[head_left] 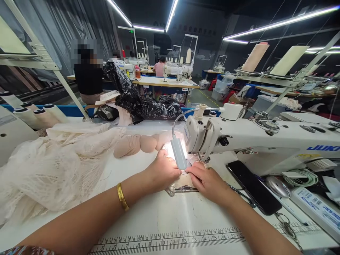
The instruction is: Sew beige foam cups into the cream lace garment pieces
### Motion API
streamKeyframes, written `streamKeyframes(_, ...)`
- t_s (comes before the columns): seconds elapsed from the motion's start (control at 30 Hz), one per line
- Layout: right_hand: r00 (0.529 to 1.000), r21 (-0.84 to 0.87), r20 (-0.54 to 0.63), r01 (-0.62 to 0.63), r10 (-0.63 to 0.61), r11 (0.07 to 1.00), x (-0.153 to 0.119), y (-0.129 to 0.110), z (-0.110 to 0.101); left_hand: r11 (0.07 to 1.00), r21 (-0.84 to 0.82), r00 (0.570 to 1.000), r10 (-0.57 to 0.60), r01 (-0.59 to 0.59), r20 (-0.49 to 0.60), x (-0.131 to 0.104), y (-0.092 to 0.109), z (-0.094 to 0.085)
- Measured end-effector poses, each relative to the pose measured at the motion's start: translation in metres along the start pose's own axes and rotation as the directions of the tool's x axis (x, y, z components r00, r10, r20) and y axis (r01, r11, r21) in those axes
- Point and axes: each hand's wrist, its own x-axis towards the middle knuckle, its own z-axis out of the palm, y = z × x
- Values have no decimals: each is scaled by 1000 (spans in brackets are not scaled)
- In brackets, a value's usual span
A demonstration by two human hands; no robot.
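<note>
Around the frame's centre, your left hand [162,170] and right hand [209,182] seem to be positioning pale fabric [168,146] at one sewing machine [228,136]; the next move calls for fingertips clear of the needle. One lamp [179,154] obscures both grips, so I can't tell if they're clamped. Overlapping beige discs [127,147] defy counting.

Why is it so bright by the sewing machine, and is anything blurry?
Head view: the small lamp washes out the patch by the left hand; blocky squares hide the head of the person in black; the far room looks dim under bright ceiling lights.
</note>
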Motion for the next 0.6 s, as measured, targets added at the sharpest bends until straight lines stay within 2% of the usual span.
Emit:
streamKeyframes(0.13,999,-23,-32,-27,27,999,2,2,5,998,35,998,-49,48,36,3,-4,-1)
streamKeyframes(0.3,998,-43,-58,-25,23,999,3,5,6,996,-52,996,-73,76,51,6,-15,-13)
streamKeyframes(0.37,999,-49,-36,-37,36,998,2,5,6,985,-29,985,-171,171,-6,13,-25,-23)
streamKeyframes(0.4,999,-52,-23,-45,44,998,2,5,6,965,-41,964,-261,259,-52,18,-30,-27)
streamKeyframes(0.47,998,-61,-1,-63,63,996,2,4,6,893,-134,888,-444,429,-116,33,-41,-33)
streamKeyframes(0.53,997,-58,6,-76,77,995,2,4,6,821,-256,830,-549,511,-102,49,-51,-33)
streamKeyframes(0.6,997,-46,-6,-82,82,996,2,4,6,768,-339,799,-597,543,-71,63,-60,-28)
